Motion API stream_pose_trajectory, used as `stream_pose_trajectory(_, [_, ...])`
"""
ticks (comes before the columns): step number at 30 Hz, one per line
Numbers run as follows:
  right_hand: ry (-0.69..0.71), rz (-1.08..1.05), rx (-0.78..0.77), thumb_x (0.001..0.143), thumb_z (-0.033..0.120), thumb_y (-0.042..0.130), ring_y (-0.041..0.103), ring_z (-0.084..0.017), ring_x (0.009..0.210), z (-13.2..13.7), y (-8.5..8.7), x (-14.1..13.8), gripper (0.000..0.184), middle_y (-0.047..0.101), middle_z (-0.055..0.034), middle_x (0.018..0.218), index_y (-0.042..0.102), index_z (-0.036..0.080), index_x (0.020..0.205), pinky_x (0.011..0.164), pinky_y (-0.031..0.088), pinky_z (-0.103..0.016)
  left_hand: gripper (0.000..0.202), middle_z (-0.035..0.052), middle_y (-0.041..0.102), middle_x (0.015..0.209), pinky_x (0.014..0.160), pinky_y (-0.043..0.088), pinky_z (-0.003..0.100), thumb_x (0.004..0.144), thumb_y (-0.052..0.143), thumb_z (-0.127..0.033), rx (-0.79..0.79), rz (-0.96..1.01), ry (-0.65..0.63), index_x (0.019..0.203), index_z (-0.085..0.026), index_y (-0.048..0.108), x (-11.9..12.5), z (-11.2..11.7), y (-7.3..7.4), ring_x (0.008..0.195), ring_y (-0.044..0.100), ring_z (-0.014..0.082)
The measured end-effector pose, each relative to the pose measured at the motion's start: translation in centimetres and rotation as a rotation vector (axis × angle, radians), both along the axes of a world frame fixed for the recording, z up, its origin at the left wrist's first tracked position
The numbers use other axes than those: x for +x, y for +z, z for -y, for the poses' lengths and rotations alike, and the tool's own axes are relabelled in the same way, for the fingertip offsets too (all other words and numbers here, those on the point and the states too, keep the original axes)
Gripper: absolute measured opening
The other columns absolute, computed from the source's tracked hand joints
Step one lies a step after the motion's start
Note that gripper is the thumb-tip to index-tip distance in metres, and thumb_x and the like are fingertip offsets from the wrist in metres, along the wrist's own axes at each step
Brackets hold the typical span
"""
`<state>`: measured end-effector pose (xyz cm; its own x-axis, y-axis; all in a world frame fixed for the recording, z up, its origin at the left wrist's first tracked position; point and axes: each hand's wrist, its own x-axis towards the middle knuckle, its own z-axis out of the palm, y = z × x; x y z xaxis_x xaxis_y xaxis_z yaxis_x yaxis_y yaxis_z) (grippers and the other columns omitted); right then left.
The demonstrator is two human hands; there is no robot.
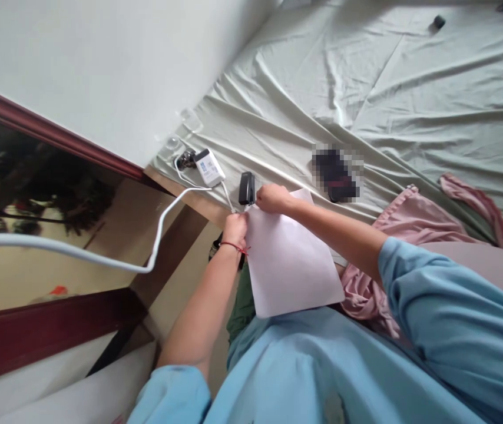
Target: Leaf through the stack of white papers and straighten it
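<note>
A white sheet of paper [293, 265] lies over my lap, its far left corner close to the bed's edge. My left hand [236, 228] is closed at that corner, pinching the paper's left edge; a red string circles the wrist. On the far edge, my right hand [272, 199] is curled with its fingers pressed on the paper. Just beyond the corner, beside my right fingers, sits a small black stapler-like device [247, 188] with a bit of metal at its near end. Whether the paper reaches into it cannot be made out.
A white box-shaped adapter [209, 168] with a white cable [159, 235] lies left on the bed sheet [295, 88]. A dark, blurred-out phone-like object [336, 174] rests to the right. Pink cloth [419, 215] lies nearby. Beyond the bed's left edge is a dark red wooden frame [57, 330].
</note>
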<state>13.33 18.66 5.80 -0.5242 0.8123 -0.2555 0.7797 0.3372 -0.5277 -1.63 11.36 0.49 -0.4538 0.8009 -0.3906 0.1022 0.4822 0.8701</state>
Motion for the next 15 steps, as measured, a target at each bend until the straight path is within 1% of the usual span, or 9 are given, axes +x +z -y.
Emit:
stream_pose_trajectory(5, [-0.028,-0.02,0.014,0.092,0.023,0.052,0.068,-0.031,0.107,-0.7,-0.3,-0.6,0.03,0.076,-0.015,0.114,0.077,0.017,0.108,0.09,0.051,-0.04,0.027,-0.0019,0.046,0.054,0.065,0.041,0.031,0.062,0.08,-0.032,0.004,0.064,0.041,0.064,-0.016,0.059,-0.6,-0.9,0.1,0.063,0.052,0.0182])
stream_pose_trajectory(7, [-0.033,-0.032,0.029,0.093,0.024,0.051,0.067,-0.031,0.107,-0.6,-0.4,-0.4,0.029,0.076,-0.015,0.111,0.076,0.017,0.105,0.091,0.05,-0.041,0.025,-0.0018,0.047,0.054,0.064,0.04,0.03,0.063,0.079,-0.03,-0.003,0.063,0.049,0.063,-0.016,0.058,-0.5,-1.1,0.1,0.062,0.051,0.0174])
stream_pose_trajectory(9, [-0.041,-0.05,0.064,0.096,0.026,0.049,0.063,-0.032,0.113,-0.1,-0.5,-0.1,0.03,0.076,-0.0144,0.112,0.075,0.017,0.106,0.095,0.047,-0.044,0.02,-0.0007,0.049,0.054,0.062,0.039,0.03,0.067,0.074,-0.027,-0.013,0.05,0.05,0.062,-0.016,0.057,-0.4,-1.2,0.0,0.059,0.048,0.0161])
stream_pose_trajectory(10, [-0.044,-0.074,0.109,0.097,0.027,0.048,0.06,-0.033,0.119,0.2,-0.6,0.1,0.03,0.075,-0.014,0.114,0.074,0.018,0.109,0.098,0.045,-0.046,0.018,-0.0003,0.05,0.054,0.06,0.037,0.029,0.068,0.07,-0.025,-0.012,0.043,0.046,0.062,-0.016,0.057,-0.4,-1.3,-0.1,0.057,0.047,0.0152])
stream_pose_trajectory(12, [-0.015,-0.167,0.257,0.099,0.024,0.048,0.051,-0.033,0.13,0.9,-0.8,0.5,0.03,0.072,-0.0123,0.124,0.072,0.02,0.116,0.104,0.04,-0.05,0.014,-0.0004,0.049,0.054,0.057,0.035,0.029,0.071,0.065,-0.022,0.012,0.034,0.033,0.062,-0.015,0.056,-0.4,-1.3,-0.2,0.054,0.043,0.0136])
stream_pose_trajectory(14, [0.09,-0.285,0.416,0.099,0.018,0.047,0.044,-0.03,0.139,1.3,-1.0,0.7,0.033,0.067,-0.0092,0.136,0.069,0.023,0.123,0.114,0.03,-0.054,0.014,-0.0016,0.045,0.052,0.056,0.032,0.028,0.072,0.062,-0.018,0.053,0.04,0.01,0.061,-0.016,0.054,-0.4,-1.3,-0.5,0.052,0.039,0.012])
stream_pose_trajectory(15, [0.161,-0.328,0.467,0.098,0.014,0.046,0.041,-0.027,0.143,1.5,-1.1,0.8,0.036,0.065,-0.0072,0.14,0.069,0.025,0.124,0.118,0.023,-0.055,0.015,-0.0022,0.044,0.052,0.056,0.032,0.028,0.072,0.061,-0.017,0.075,0.046,-0.003,0.06,-0.016,0.052,-0.5,-1.3,-0.7,0.052,0.038,0.0113])
